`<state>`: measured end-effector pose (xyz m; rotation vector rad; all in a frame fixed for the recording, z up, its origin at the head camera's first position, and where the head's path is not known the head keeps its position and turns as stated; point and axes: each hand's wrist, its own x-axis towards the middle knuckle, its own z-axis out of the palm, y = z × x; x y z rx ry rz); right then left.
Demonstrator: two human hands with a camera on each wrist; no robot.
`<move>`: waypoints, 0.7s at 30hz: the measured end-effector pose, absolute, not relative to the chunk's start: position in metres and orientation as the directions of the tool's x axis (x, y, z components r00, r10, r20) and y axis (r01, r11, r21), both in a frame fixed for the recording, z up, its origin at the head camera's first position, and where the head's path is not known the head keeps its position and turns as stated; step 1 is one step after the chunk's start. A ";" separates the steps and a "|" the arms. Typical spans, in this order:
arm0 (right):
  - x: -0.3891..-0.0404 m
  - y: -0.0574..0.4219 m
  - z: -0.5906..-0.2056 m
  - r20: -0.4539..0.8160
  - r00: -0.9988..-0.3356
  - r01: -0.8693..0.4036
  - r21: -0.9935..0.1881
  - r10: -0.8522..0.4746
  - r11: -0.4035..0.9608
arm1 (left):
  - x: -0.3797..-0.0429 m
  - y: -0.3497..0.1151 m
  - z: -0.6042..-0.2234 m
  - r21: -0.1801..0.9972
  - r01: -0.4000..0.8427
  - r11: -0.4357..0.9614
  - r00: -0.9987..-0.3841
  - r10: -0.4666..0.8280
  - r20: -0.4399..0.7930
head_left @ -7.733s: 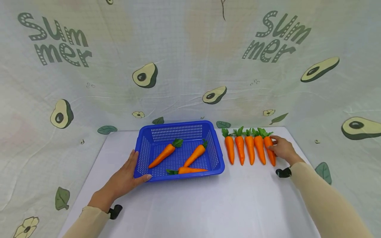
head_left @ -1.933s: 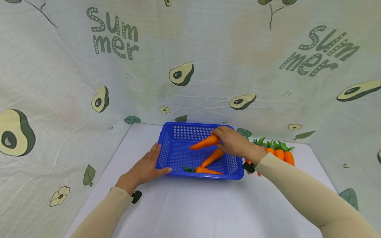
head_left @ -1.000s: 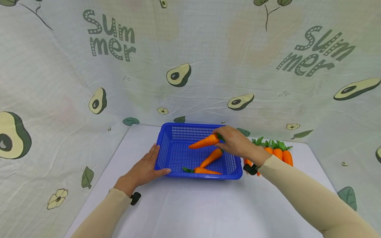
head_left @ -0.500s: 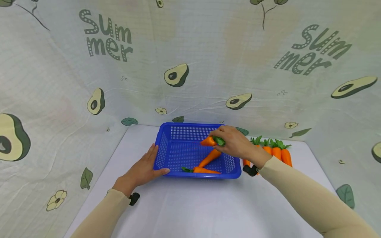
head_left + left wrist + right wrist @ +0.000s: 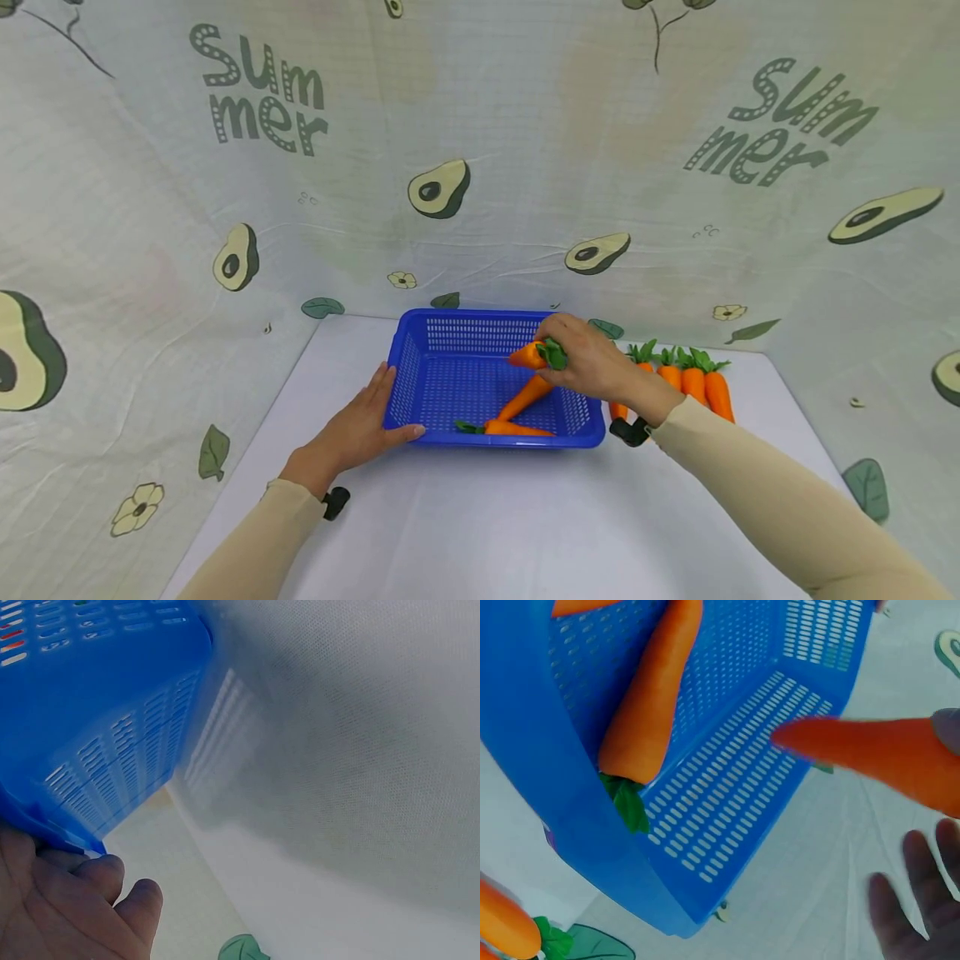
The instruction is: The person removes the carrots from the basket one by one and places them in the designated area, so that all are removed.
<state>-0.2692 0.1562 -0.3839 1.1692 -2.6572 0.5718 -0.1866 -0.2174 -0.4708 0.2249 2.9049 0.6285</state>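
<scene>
Against a second ago, the carrot [image 5: 527, 356] pinched by the right hand [image 5: 588, 354] has swung its leafy top [image 5: 553, 354] toward the head camera, suggesting its lie is being adjusted, unreleased, above the basket [image 5: 495, 442]. The left hand [image 5: 356, 429], fingers extended, touches the basket's side. Smooth, tapering orange meets rigid blue plastic pierced with slots.
</scene>
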 end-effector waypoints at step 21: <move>-0.254 0.175 -0.395 0.300 -0.816 -0.568 -0.573 -0.494 0.591 | -0.186 -0.217 -0.475 0.435 0.120 0.892 -0.978 0.182 -0.103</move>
